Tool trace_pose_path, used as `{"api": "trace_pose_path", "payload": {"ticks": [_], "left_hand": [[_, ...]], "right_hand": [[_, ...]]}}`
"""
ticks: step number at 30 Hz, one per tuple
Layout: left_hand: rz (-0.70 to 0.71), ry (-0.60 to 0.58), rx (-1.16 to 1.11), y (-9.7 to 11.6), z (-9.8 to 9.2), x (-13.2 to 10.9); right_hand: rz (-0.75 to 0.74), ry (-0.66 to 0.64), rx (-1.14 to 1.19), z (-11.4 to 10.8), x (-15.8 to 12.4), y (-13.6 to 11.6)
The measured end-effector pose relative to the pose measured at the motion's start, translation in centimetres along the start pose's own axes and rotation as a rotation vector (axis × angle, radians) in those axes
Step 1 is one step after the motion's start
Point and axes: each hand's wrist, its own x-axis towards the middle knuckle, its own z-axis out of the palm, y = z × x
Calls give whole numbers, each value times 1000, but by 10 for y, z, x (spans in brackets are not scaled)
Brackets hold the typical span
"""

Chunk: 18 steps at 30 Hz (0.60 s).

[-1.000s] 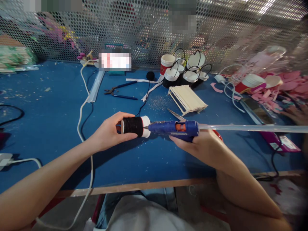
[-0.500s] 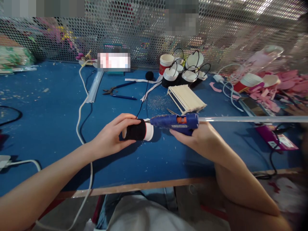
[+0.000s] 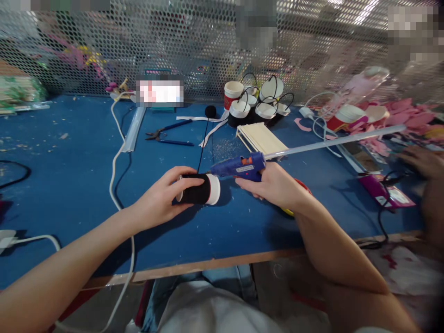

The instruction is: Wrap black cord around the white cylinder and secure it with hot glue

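Note:
My left hand (image 3: 157, 199) is closed round a white paper cup (image 3: 214, 188) lying on its side, its middle wrapped in black cord (image 3: 198, 189). From the cup a black strand runs back to a small ball of black cord (image 3: 210, 111). My right hand (image 3: 279, 187) grips a blue hot glue gun (image 3: 239, 168), whose tip is at the upper side of the cup, by the edge of the black wrap. Whether the tip touches, I cannot tell. A long clear glue stick (image 3: 333, 142) sticks out of the gun's rear.
Behind the hands lie blue-handled pliers (image 3: 169, 134), white strips (image 3: 213, 132), a cream stick bundle (image 3: 265, 138) and several black-wrapped cups (image 3: 239, 111). A white cable (image 3: 113, 175) crosses the left side. Another person's hand (image 3: 423, 159) is at far right, near pink pieces (image 3: 412, 115).
The glue gun has tilted, its glue stick's far end swinging up and back, while its tip has moved slightly left along the cup. A red and yellow item now shows behind my right wrist.

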Motion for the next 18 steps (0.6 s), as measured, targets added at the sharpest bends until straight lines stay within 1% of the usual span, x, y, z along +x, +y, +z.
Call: {"api": "trace_pose_path", "payload": {"ticks": [2,4,5,7,9,10,11,12,14,16,18], "left_hand": [[-22,22,-12,0,-1,0],[-61,63,-54,-1,-3,1],[-84,85,-91,-2,-3,1],[-138,126,-194,-4,-3,1],[-210,154,-321,-5,-2,1],[-255,159,-386,-6,-1,1],[-300,160,-449,-6,-1,1],[-343,157,-509,-6,0,1],[-401,146,-605,-5,1,2],[-420,137,-652,-3,1,3],[-410,128,-652,-2,1,2]], "right_hand": [[10,-21,59,-2,1,0],[-15,20,121,-7,4,1],[-35,68,140,-10,7,2],[-69,208,118,-21,16,6],[-65,380,-12,-34,31,15],[-36,452,-109,-40,39,20],[23,495,-217,-46,48,26],[78,513,-300,-52,56,32],[143,528,-392,-60,71,42],[184,541,-455,-63,82,50],[216,538,-515,-62,89,55]]}}
